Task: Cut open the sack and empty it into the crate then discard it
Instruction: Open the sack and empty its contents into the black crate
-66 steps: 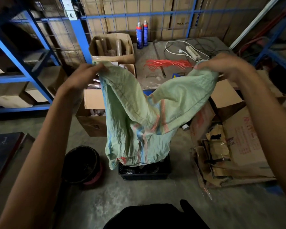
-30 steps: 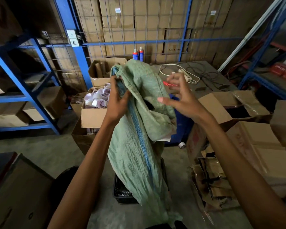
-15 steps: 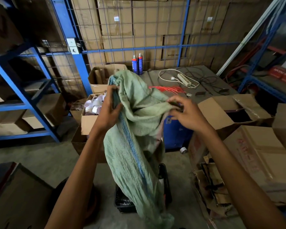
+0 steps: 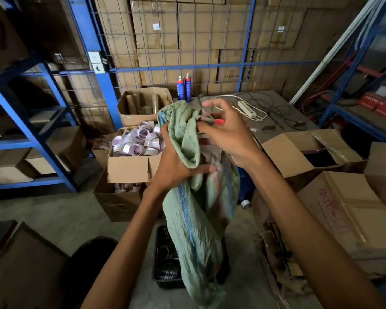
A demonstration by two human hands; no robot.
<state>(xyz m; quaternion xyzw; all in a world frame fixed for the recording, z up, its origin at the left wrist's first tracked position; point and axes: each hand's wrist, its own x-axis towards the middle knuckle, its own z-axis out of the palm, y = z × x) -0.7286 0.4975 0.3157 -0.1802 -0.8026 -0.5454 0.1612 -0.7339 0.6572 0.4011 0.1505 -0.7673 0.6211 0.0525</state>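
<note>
Green woven sack [image 4: 198, 219] bunched in both my hands, directly above the black crate [image 4: 163, 259].

My left hand [image 4: 174, 168] wraps a thick fold of the sack, thumb up one side and fingers across the other. My right hand [image 4: 227, 134] pinches the crumpled upper edge between thumb and fingers, with the index finger lifted and curved free. The sack hangs limp, its lower end draped over the crate's right half and past its near rim; the folds on its right side are motion-blurred. The crate stands on concrete floor; its dark contents are not identifiable. Behind the crate is an open carton of tape rolls [image 4: 138, 148], and further behind it two spray cans [image 4: 185, 88] stand upright. Left of the crate is a round black bin [image 4: 87, 259].
</note>
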